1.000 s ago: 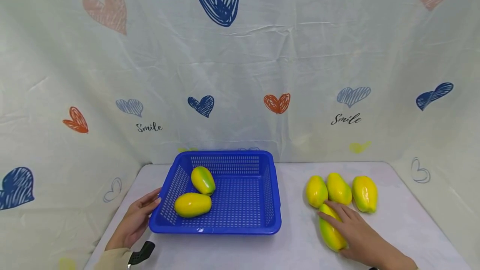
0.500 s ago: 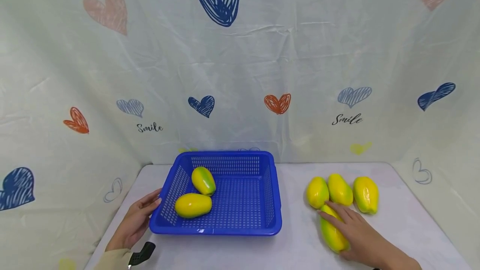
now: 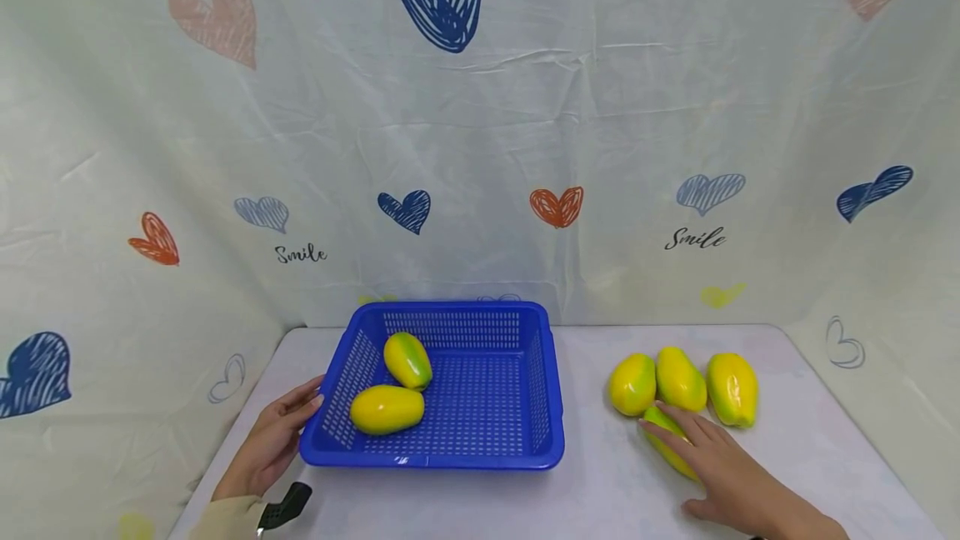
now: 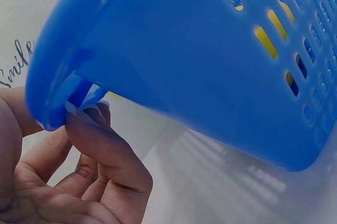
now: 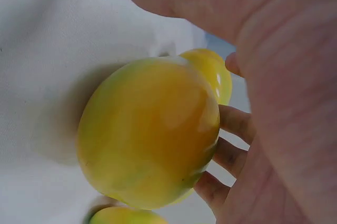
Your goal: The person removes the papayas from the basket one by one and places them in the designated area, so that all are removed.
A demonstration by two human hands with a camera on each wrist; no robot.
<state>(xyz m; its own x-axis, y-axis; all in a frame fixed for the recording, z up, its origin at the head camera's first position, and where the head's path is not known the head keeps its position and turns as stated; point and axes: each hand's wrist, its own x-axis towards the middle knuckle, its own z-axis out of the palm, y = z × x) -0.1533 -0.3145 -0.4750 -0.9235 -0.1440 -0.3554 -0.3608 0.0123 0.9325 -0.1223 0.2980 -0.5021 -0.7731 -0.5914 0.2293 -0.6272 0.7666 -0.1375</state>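
My left hand (image 3: 272, 438) holds the left rim of a blue plastic basket (image 3: 480, 462), its fingers bent against the rim in the left wrist view. Two yellow-green papayas lie in the basket's left part, one papaya (image 3: 407, 361) behind the other papaya (image 3: 387, 410). On the right, my right hand (image 3: 723, 465) is spread over a papaya (image 3: 666, 444) on the table. Its fingers touch the far side of that papaya (image 5: 150, 134), and the thumb stands apart from it in the right wrist view. The hand partly hides this fruit in the head view.
Behind my right hand several papayas rest in a row: a left papaya (image 3: 632, 384), a middle papaya (image 3: 680, 379) and a right papaya (image 3: 732, 390). The white table (image 3: 592, 473) ends against a white curtain (image 3: 480, 140) printed with hearts.
The papaya under my right hand has shifted away from me, and the thumb has come apart from it. The left papaya of the row has moved slightly left. My left hand stays put.
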